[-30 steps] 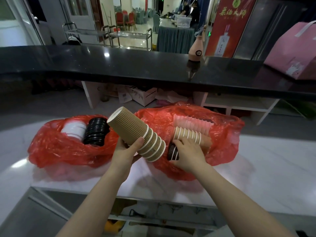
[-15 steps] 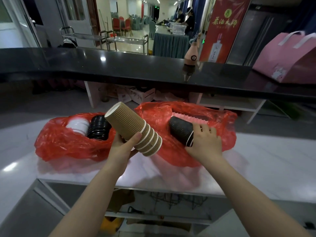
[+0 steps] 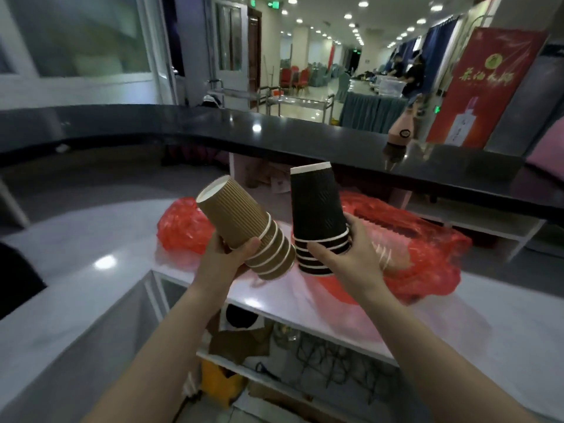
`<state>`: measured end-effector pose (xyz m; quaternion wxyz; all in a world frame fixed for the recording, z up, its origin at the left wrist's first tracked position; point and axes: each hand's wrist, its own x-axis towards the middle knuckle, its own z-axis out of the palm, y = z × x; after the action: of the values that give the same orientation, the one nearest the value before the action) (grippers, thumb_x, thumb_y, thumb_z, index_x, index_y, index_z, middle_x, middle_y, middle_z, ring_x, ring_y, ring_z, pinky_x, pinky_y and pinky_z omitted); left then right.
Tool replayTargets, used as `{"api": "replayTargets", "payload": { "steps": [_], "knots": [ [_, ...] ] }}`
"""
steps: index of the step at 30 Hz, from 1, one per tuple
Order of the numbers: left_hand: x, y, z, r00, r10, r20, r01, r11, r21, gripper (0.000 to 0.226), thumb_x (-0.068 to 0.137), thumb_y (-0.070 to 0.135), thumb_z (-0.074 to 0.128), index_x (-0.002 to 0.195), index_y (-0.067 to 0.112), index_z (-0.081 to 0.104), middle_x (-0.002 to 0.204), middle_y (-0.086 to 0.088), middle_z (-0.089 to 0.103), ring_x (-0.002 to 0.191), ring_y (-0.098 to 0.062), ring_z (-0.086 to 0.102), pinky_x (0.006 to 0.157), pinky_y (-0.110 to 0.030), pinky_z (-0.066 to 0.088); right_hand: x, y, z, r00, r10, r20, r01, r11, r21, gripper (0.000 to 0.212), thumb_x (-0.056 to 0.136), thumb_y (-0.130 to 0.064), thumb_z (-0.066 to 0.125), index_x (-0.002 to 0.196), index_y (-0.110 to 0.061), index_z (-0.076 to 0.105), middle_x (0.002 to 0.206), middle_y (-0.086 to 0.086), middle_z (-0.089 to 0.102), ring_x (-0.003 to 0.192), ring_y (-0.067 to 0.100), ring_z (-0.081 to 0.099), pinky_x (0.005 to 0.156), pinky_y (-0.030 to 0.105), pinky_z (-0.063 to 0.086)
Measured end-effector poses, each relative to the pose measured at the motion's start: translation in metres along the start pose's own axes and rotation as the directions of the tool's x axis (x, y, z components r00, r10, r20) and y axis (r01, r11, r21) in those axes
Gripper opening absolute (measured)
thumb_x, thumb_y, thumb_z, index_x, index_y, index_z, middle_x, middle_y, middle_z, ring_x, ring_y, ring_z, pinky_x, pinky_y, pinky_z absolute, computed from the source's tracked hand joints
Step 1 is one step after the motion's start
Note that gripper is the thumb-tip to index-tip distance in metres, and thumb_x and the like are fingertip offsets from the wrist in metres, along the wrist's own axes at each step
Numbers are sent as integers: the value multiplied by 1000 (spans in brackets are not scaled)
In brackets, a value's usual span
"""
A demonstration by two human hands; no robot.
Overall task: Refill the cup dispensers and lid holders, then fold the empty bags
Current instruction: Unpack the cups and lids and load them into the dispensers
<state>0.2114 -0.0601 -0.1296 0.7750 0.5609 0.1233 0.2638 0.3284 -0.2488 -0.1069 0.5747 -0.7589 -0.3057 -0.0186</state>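
My left hand (image 3: 227, 254) grips a stack of brown ribbed paper cups (image 3: 244, 224), upside down and tilted with the base pointing up-left. My right hand (image 3: 351, 254) holds a stack of black ribbed cups (image 3: 317, 215), nearly upright with the base on top. Both stacks hang above the white counter (image 3: 91, 270), almost touching at their rims. Behind my right hand lies a red plastic bag (image 3: 427, 254) with more cups inside. A second red bag (image 3: 180, 227) lies behind the brown stack; its contents are hidden.
A raised black bar top (image 3: 274, 138) runs across behind the counter, with a tan bottle (image 3: 403, 132) standing on it. Open shelves below the counter hold wire racks (image 3: 329, 361) and a yellow item (image 3: 219, 383). A red banner (image 3: 485, 83) stands far right.
My right hand lifted the black cup stack out of the right red bag and turned it upright beside the brown stack. The view swung left and up.
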Motion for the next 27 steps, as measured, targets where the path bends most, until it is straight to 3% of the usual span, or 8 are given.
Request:
{"api": "replayTargets", "payload": {
  "steps": [4,7,9,12,15,18,23,27],
  "knots": [
    [-73,12,-27,979,33,-200,-21,998,63,70,52,40,85,114,30,55,107,8,71,99,-14,68,72,-26,57,-27,-3,24,968,16,251,-76,970,229,65,64,-36,85,115,-42,46,106,-15,63,90,-5,64,66,13,51],
    [-140,15,-42,938,38,-346,28,983,184,87,43,56,87,119,33,53,110,11,69,101,-12,67,77,-30,56,-60,-7,43,906,-37,422,-75,966,246,63,60,-44,83,109,-51,45,110,-20,61,97,-6,61,75,17,50],
    [-187,21,-54,897,81,-435,43,963,267,83,44,60,85,117,38,52,108,18,68,100,-6,66,77,-26,54,-85,-20,62,849,-93,521,-56,963,264,62,60,-42,80,110,-49,44,111,-21,59,97,-10,59,76,15,48],
    [-260,41,-74,784,158,-600,87,929,359,78,48,60,81,117,41,50,108,18,67,100,-5,65,81,-28,51,-127,-51,99,727,-191,659,-103,919,380,65,63,-33,82,116,-37,46,112,-14,61,95,-8,62,72,12,50],
    [-331,73,-94,652,241,-719,107,910,402,78,49,55,78,119,37,48,113,14,65,104,-8,62,87,-34,50,-168,-94,136,565,-295,771,-106,900,422,66,65,-35,83,117,-42,44,113,-14,62,99,-1,63,76,20,53],
    [-397,101,-108,531,341,-775,110,880,463,79,48,55,77,119,35,50,105,18,67,96,-1,64,80,-27,50,-205,-140,168,418,-390,820,-75,885,459,66,68,-26,83,113,-48,39,112,-16,58,94,-10,59,70,10,50],
    [-492,138,-131,364,496,-788,153,803,576,59,68,34,82,117,42,50,100,27,65,91,7,61,69,-11,48,-279,-212,213,240,-513,825,-54,841,538,70,66,-27,79,119,-41,36,113,-17,54,95,-14,55,70,5,46],
    [-565,179,-158,274,581,-766,142,763,630,72,61,44,82,125,30,51,105,18,66,96,-1,63,74,-18,51,-343,-275,253,168,-589,790,-85,790,607,76,63,-37,76,122,-52,31,120,-21,51,102,-18,51,73,1,43]
  ]
}}
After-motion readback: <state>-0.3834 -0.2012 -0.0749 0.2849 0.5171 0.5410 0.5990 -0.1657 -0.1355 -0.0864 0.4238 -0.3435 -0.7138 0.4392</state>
